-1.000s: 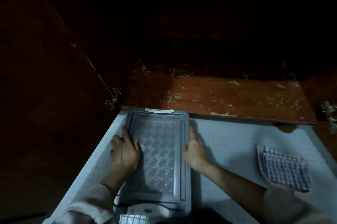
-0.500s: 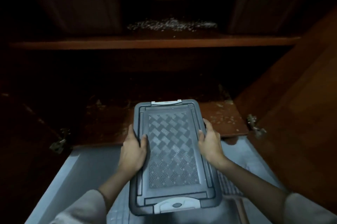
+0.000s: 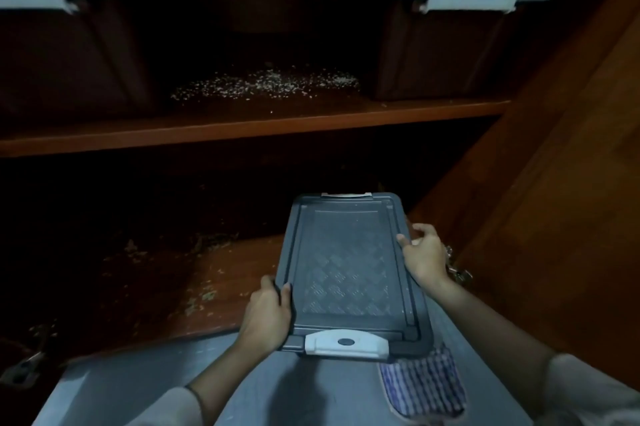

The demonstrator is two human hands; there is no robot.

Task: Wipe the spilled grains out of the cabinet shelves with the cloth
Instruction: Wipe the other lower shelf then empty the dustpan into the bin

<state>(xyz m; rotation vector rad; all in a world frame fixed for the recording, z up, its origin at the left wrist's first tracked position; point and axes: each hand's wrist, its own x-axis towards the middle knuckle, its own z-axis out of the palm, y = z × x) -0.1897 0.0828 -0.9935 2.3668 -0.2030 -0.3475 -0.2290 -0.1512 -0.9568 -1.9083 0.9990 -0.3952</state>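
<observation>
A grey lidded storage box [image 3: 349, 273] with white latches is held between both hands over the front right of the bottom shelf [image 3: 221, 290]. My left hand [image 3: 266, 314] grips its near left corner, and my right hand [image 3: 424, 254] grips its right edge. Pale grains [image 3: 266, 84] lie in a heap on the upper shelf [image 3: 242, 127], and more are scattered across the bottom shelf. The checked cloth [image 3: 424, 385] lies on the pale floor [image 3: 138, 384] at the lower right, partly under the box.
Two dark storage boxes with grey lids stand on the upper shelf, one at the left [image 3: 65, 54] and one at the right [image 3: 446, 44], flanking the grain heap. An open wooden cabinet door [image 3: 561, 200] stands at the right. A hinge [image 3: 20, 370] shows at the lower left.
The box went up off the floor and to the right, now partly over the shelf. The view tilted up, bringing the upper shelf and its boxes into sight. The cloth stayed on the floor.
</observation>
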